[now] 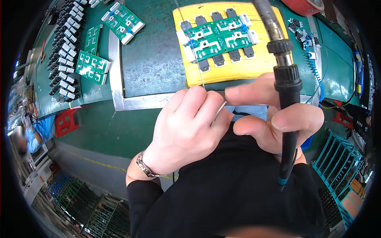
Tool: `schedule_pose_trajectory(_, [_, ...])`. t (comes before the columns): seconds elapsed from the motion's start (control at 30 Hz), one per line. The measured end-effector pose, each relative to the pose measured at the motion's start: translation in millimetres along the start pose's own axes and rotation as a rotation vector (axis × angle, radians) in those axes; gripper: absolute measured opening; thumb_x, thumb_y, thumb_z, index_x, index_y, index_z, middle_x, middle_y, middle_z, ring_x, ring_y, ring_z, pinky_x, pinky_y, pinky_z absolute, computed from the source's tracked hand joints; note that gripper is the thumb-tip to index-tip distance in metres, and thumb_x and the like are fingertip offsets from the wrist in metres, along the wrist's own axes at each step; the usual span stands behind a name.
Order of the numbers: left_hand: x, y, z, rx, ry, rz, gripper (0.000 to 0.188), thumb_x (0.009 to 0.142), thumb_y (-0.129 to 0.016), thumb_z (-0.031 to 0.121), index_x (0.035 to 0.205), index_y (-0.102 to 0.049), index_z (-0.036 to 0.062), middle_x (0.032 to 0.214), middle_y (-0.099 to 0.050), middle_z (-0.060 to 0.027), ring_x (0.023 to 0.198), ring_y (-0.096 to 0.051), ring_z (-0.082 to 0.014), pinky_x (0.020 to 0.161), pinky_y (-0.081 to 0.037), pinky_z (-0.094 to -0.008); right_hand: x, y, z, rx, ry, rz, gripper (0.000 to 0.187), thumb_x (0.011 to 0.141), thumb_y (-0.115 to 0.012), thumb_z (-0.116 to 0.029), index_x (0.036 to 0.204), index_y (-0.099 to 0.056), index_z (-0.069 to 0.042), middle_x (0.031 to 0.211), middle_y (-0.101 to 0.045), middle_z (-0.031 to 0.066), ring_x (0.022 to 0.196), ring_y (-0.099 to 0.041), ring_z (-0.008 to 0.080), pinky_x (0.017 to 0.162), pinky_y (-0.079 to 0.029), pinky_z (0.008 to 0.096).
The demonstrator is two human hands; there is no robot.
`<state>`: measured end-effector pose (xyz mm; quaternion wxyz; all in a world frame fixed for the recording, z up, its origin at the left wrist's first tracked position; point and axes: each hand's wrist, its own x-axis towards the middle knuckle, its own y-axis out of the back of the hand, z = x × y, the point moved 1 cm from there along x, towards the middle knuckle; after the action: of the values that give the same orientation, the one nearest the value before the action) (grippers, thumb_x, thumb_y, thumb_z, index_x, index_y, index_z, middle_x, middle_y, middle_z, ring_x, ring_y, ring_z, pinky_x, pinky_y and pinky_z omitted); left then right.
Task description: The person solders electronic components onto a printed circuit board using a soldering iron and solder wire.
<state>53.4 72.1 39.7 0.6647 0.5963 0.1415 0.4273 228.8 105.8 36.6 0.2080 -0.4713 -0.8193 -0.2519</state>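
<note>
Left hand [186, 123] pinching thin wire [202, 77], right hand [293, 117] gripping soldering iron [287, 77]; tip seemingly lying beyond view; avoiding metal barrel [268, 19] being wise.

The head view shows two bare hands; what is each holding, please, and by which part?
The right hand holds a black-and-silver, rod-shaped soldering iron by its black handle. The left hand holds a thin silvery wire; the exact gripping point is hidden.

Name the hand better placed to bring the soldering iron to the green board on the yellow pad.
Right, most likely: the right hand holds the soldering iron, while the left hand is closed around thin wire.
</note>
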Motion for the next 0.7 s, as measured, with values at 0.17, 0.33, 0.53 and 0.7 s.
schedule_pose_trajectory(0.17, [6.0,-0.5,3.3,-0.003,-0.028,0.002,0.011,0.064,-0.067,0.013,0.069,-0.060,0.0071,0.076,-0.048,-0.0013,0.073,-0.048,-0.0183,0.060,-0.040,-0.0294,-5.3,-3.0,-6.8,-0.039,-0.026,0.028,0.054,0.081,-0.075,-0.011,0.118,-0.036,-0.017,0.090,-0.069,0.0200,0.076,-0.069,0.0244,0.067,-0.054,0.0315])
schedule_pose_trajectory(0.33, [4.6,-15.0,9.4,-0.167,0.069,-0.002,0.010,0.060,-0.064,0.014,0.068,-0.061,0.0079,0.074,-0.050,0.0000,0.075,-0.048,-0.0181,0.060,-0.037,-0.0297,-7.9,-12.2,-4.4,-0.029,-0.032,0.085,0.053,0.079,-0.077,-0.010,0.115,-0.037,-0.016,0.093,-0.069,0.0222,0.076,-0.068,0.0242,0.065,-0.054,0.0301])
schedule_pose_trajectory(0.53, [9.9,-15.9,8.0,-0.064,-0.113,0.096,0.015,0.055,-0.064,0.018,0.065,-0.063,0.0069,0.081,-0.057,-0.0005,0.079,-0.049,-0.0190,0.060,-0.036,-0.0310,-8.8,-5.1,-11.7,-0.062,-0.200,0.098,0.057,0.074,-0.082,-0.010,0.109,-0.038,-0.017,0.091,-0.068,0.0214,0.079,-0.064,0.0245,0.072,-0.050,0.0331])
schedule_pose_trajectory(0.7, [9.7,17.8,-1.3,0.064,-0.068,0.108,0.019,0.058,-0.067,0.013,0.077,-0.064,0.0173,0.089,-0.062,0.0027,0.086,-0.057,-0.0222,0.067,-0.043,-0.0356,-22.5,3.8,-7.6,-0.073,-0.057,0.375,0.049,0.081,-0.077,-0.012,0.111,-0.040,-0.020,0.077,-0.062,0.0056,0.061,-0.051,0.0143,0.057,-0.040,0.0261])
